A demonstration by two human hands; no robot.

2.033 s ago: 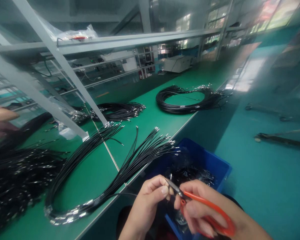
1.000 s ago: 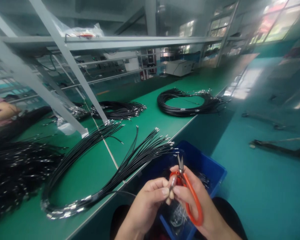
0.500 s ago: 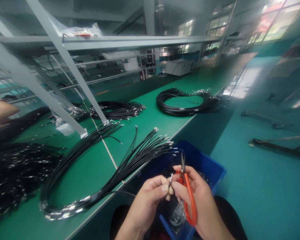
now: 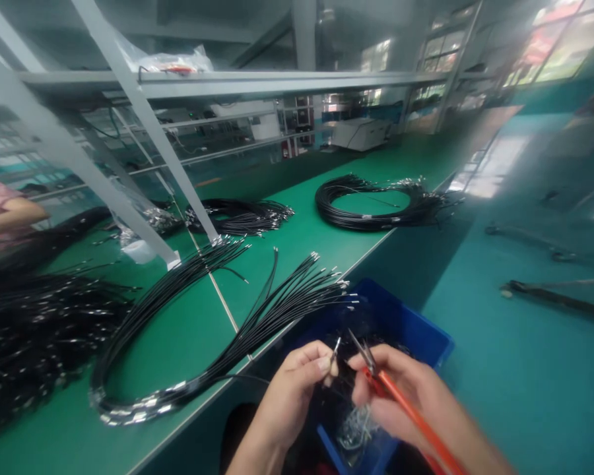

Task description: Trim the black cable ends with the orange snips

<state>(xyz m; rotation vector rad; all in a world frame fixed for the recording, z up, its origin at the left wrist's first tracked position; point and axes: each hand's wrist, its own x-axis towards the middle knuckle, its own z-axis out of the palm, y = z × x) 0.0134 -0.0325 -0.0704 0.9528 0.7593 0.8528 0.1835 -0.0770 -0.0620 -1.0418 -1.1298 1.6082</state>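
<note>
My left hand [image 4: 297, 376] pinches a thin black cable near its pale, silvery end [image 4: 336, 346], which points upward. In my right hand [image 4: 420, 389] is a pair of red-handled scissors [image 4: 406, 401] with short pointed metal blades. The blades aim up and left, apart from the cable end. Both hands are over a blue bin [image 4: 438, 346] holding clear plastic scraps [image 4: 356, 425] and dark bits. Beside them on the green table, a curved bundle of black cables [image 4: 257, 333] with silvery tips reaches over the table edge.
Two more coils of black cable, a right one [image 4: 359, 223] and a left one [image 4: 247, 216], lie farther back. A dark cable heap [image 4: 44, 336] covers the left side. Shelf posts [image 4: 153, 125] rise from the table. A person's arm [image 4: 20, 214] shows at far left.
My right hand has moved right, away from my left fingers, and the scissors have tilted to the left. My left hand still pinches the cable. The view has shifted slightly.
</note>
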